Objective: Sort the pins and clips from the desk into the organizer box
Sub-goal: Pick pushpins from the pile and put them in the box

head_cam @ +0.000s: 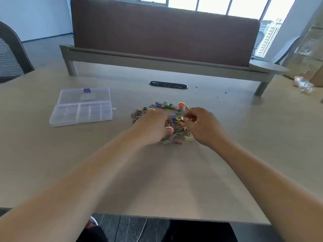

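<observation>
Over tangled wire clips (pixel 172 119), seemingly curled hands (pixel 176 124).

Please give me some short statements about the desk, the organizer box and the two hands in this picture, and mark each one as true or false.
1. The organizer box lies to the left of the pile of pins and clips. True.
2. The organizer box has its lid open. False: the clear lid looks closed, with the purple latch at its far edge.
3. Both hands are at the pile. True: the left hand and the right hand are both on it.
4. The left hand is resting on the organizer box. False: it is at the pile, apart from the box.
5. A brown divider panel stands at the far side of the desk. True.
</observation>
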### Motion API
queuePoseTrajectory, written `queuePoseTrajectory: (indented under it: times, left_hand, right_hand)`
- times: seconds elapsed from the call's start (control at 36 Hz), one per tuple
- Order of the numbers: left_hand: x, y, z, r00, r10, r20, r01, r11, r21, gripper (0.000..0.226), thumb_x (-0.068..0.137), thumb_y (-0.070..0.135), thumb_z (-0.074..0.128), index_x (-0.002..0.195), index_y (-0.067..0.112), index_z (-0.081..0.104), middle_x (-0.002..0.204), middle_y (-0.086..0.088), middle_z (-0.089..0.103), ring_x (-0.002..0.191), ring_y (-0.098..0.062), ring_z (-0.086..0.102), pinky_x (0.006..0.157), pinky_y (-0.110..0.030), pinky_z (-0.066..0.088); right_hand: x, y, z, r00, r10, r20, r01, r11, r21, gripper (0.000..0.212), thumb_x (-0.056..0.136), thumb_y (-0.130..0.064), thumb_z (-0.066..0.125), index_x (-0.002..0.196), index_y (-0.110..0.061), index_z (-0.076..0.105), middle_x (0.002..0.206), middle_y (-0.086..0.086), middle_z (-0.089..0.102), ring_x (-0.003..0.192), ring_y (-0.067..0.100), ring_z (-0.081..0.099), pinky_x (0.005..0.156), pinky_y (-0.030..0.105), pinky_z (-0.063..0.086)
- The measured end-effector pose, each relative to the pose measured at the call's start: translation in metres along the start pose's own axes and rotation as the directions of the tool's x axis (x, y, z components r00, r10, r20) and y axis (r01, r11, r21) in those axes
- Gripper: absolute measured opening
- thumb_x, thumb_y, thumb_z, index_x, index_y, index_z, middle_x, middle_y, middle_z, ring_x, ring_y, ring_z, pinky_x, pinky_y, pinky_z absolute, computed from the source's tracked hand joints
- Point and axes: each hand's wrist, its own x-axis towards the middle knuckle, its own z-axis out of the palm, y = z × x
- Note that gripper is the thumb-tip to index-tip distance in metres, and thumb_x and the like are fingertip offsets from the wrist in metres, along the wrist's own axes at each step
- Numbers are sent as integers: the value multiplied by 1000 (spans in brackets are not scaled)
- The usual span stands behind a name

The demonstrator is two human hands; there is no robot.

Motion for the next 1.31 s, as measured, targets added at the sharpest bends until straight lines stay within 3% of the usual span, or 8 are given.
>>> queuePoseTrajectory:
  times: [0.17, 0.28, 0.47, 0.64, 0.75, 0.86, 1.03, 1.31]
  left_hand:
    - [11, -10, 7, 998, 30, 62, -35, 996, 80, 29, 85, 36, 68, 112, 27, 67, 96, 8, 50, 92, -11, 49, 75, -26, 37]
    - [17, -16, 10, 998, 34, 47, -39, 992, 121, 28, 84, 40, 68, 107, 25, 66, 98, 6, 53, 92, -13, 50, 73, -27, 37]
    - [30, -17, -4, 1000, -18, 21, 18, 1000, -3, 18, 82, 29, 71, 91, 26, 55, 93, 9, 55, 79, -6, 50, 62, -21, 35]
    - [51, -21, -22, 998, -63, 0, 63, 996, -67, 23, 85, 22, 70, 101, 20, 54, 99, 5, 57, 82, -12, 53, 64, -24, 37]
    - [64, -30, -25, 998, -56, -14, 55, 997, -49, 41, 86, 24, 70, 124, 23, 57, 107, 6, 56, 89, -12, 50, 75, -25, 37]
    - [73, -40, -23, 999, -41, -15, 40, 999, -19, 37, 87, 28, 68, 123, 25, 60, 105, 7, 54, 92, -12, 50, 77, -24, 37]
    - [78, -51, -20, 999, -54, -10, 53, 998, -34, 34, 87, 28, 67, 120, 27, 59, 110, 7, 55, 95, -12, 53, 82, -26, 44]
    - [73, -59, -27, 995, -83, -53, 81, 996, -27, 26, 86, 27, 67, 111, 27, 60, 103, 8, 55, 89, -11, 52, 73, -24, 38]
  right_hand:
    - [19, 2, 11, 1000, -7, 15, 8, 1000, -21, 15, 93, -27, 51, 95, -22, 65, 96, -3, 62, 88, 17, 57, 76, 34, 49]
    - [28, 5, 15, 1000, 5, 2, -5, 1000, 9, 14, 92, -27, 52, 95, -23, 65, 99, -3, 62, 89, 17, 57, 80, 36, 50]
    - [39, 6, 14, 1000, 16, 0, -16, 1000, -2, 16, 94, -29, 51, 99, -22, 65, 100, -4, 60, 86, 15, 57, 78, 36, 52]
    - [66, 14, 18, 999, 35, -4, -36, 995, -88, 21, 95, -30, 52, 109, -20, 64, 108, -4, 58, 89, 15, 58, 75, 30, 51]
    - [91, 19, 27, 998, 57, 12, -54, 983, -173, 31, 94, -24, 53, 124, -20, 59, 126, 0, 55, 111, 18, 53, 91, 35, 51]
    - [109, 22, 33, 995, 79, 53, -60, 950, -306, 44, 92, -13, 55, 135, -22, 53, 135, 4, 49, 126, 24, 42, 102, 39, 44]
    - [124, 27, 44, 995, 84, 48, -60, 924, -378, 39, 92, -12, 55, 129, -23, 60, 125, 4, 60, 117, 27, 48, 99, 45, 41]
    - [122, 18, 35, 1000, 8, -22, -16, 920, -391, 26, 93, -27, 59, 115, -17, 65, 110, 1, 66, 103, 20, 54, 91, 37, 45]
